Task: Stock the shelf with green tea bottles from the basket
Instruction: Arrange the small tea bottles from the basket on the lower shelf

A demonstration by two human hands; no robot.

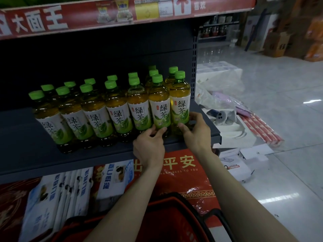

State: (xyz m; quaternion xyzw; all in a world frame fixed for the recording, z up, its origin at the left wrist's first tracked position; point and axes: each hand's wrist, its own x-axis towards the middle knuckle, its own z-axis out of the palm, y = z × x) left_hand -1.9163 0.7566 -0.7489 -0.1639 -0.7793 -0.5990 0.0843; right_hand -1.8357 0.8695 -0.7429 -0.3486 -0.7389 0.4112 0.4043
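Fifteen green caps show among the green tea bottles (118, 109) on the shelf (26, 154), seven in front. The left hand (149, 145) curls its fingers round the sixth front bottle (159, 102) at its base; the right hand (196, 133) wraps its fingers round the seventh bottle (180, 98) beside it. One red basket (174, 219) sits below both wrists.

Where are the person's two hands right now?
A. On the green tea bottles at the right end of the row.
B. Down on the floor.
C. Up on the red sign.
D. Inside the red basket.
A: the right hand grips the end bottle and the left hand holds the base of the next bottle beside it, at the right end of the front row on the shelf.
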